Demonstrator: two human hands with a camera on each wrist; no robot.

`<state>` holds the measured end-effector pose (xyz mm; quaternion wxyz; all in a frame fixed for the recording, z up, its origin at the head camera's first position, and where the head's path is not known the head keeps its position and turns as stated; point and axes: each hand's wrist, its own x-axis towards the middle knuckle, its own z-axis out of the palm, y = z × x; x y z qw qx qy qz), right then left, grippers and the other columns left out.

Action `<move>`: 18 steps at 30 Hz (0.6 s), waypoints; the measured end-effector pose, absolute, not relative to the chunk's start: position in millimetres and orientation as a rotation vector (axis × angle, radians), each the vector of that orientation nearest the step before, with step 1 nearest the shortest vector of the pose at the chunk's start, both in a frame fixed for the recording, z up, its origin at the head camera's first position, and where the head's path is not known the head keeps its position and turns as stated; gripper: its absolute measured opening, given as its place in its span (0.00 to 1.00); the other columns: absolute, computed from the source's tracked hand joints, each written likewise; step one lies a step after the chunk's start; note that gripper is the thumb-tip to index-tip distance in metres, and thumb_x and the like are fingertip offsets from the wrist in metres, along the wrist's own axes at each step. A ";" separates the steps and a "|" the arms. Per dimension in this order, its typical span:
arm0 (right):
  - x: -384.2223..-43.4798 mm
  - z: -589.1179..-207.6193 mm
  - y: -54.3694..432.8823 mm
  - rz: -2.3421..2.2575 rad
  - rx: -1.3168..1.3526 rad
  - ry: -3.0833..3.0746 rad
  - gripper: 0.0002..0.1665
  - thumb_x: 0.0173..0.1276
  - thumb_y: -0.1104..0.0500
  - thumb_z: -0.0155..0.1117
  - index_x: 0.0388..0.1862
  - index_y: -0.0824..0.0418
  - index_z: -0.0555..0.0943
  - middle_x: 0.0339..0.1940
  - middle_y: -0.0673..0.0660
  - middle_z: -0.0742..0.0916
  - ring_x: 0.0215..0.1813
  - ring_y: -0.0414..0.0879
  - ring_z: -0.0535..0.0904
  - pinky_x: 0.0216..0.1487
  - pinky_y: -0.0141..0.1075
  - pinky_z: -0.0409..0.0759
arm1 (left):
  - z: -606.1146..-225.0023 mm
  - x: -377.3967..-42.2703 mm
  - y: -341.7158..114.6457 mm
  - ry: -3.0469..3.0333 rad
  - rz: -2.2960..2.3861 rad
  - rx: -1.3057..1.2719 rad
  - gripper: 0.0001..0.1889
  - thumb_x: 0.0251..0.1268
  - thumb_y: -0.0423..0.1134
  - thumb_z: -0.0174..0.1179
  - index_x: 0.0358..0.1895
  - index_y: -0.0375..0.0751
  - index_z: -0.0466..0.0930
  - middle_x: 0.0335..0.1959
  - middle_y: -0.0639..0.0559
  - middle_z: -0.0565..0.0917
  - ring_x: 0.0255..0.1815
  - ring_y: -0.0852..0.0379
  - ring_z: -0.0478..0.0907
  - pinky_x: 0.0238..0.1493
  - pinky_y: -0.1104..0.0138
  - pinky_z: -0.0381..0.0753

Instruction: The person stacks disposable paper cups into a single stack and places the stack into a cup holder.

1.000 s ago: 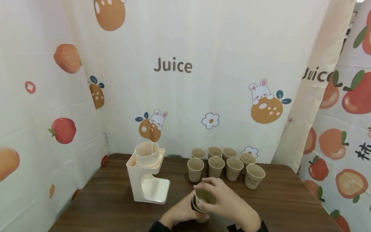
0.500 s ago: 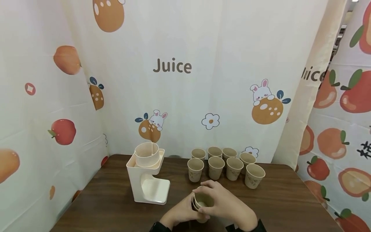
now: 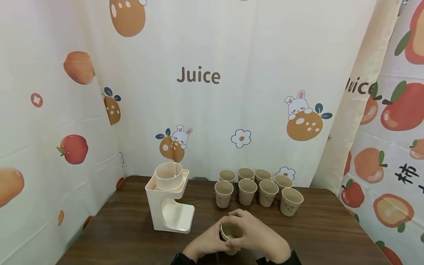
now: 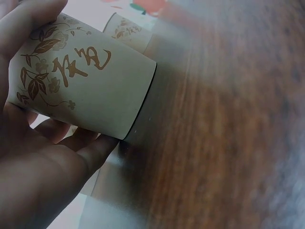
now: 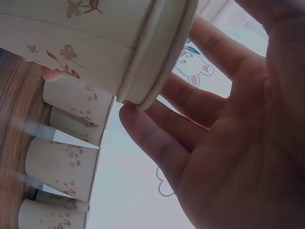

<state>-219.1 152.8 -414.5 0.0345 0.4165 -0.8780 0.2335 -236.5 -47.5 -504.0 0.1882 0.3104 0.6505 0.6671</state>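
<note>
Two beige paper cups, one nested in the other, are between my hands at the front of the table. My left hand grips the outer cup, whose side shows brown flowers and lettering in the left wrist view. From the right, my right hand curves over the top and holds the inner cup by its rim. Two rims lie close together in the right wrist view, with the right fingertips at them. In the head view the hands cover most of the outer cup.
Several matching paper cups stand upright in two rows behind the hands. To the left is a white machine with a round open top and a flat base. Printed curtains rise behind the brown wooden table.
My right hand has moved down with the inner cup, which now sits deeper in the outer one. My left hand has stayed about where it was.
</note>
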 end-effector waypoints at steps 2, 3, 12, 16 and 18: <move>-218.9 -415.3 152.5 0.720 1.274 -2.714 0.26 0.63 0.47 0.75 0.59 0.48 0.81 0.57 0.55 0.80 0.58 0.54 0.77 0.53 0.46 0.79 | -504.7 -235.8 -47.9 1.823 1.876 0.868 0.39 0.58 0.35 0.72 0.72 0.50 0.63 0.59 0.45 0.79 0.58 0.46 0.77 0.55 0.65 0.77; -218.9 -415.4 152.5 0.724 1.271 -2.721 0.26 0.63 0.47 0.75 0.59 0.48 0.81 0.58 0.55 0.80 0.58 0.54 0.77 0.53 0.46 0.79 | -504.9 -235.7 -48.1 1.825 1.878 0.872 0.39 0.58 0.35 0.72 0.72 0.49 0.63 0.59 0.44 0.79 0.57 0.46 0.77 0.55 0.65 0.77; -219.3 -416.0 153.6 0.769 1.258 -2.757 0.29 0.63 0.44 0.74 0.62 0.47 0.80 0.59 0.55 0.79 0.59 0.55 0.76 0.54 0.48 0.78 | -506.8 -238.4 -48.2 1.862 1.851 0.868 0.39 0.59 0.39 0.74 0.72 0.51 0.62 0.60 0.49 0.78 0.60 0.43 0.75 0.56 0.64 0.76; -218.9 -417.1 153.7 0.782 1.264 -2.749 0.29 0.63 0.42 0.74 0.62 0.47 0.80 0.59 0.55 0.80 0.59 0.55 0.76 0.54 0.48 0.78 | -507.7 -237.9 -48.0 1.879 1.846 0.877 0.39 0.58 0.39 0.74 0.72 0.51 0.63 0.60 0.48 0.78 0.59 0.45 0.76 0.56 0.65 0.76; -218.6 -417.7 153.6 0.789 1.267 -2.741 0.29 0.64 0.42 0.73 0.61 0.47 0.81 0.59 0.54 0.80 0.59 0.54 0.76 0.55 0.47 0.78 | -507.4 -236.8 -48.1 1.887 1.848 0.874 0.39 0.57 0.38 0.73 0.71 0.50 0.63 0.59 0.46 0.78 0.58 0.46 0.77 0.55 0.65 0.77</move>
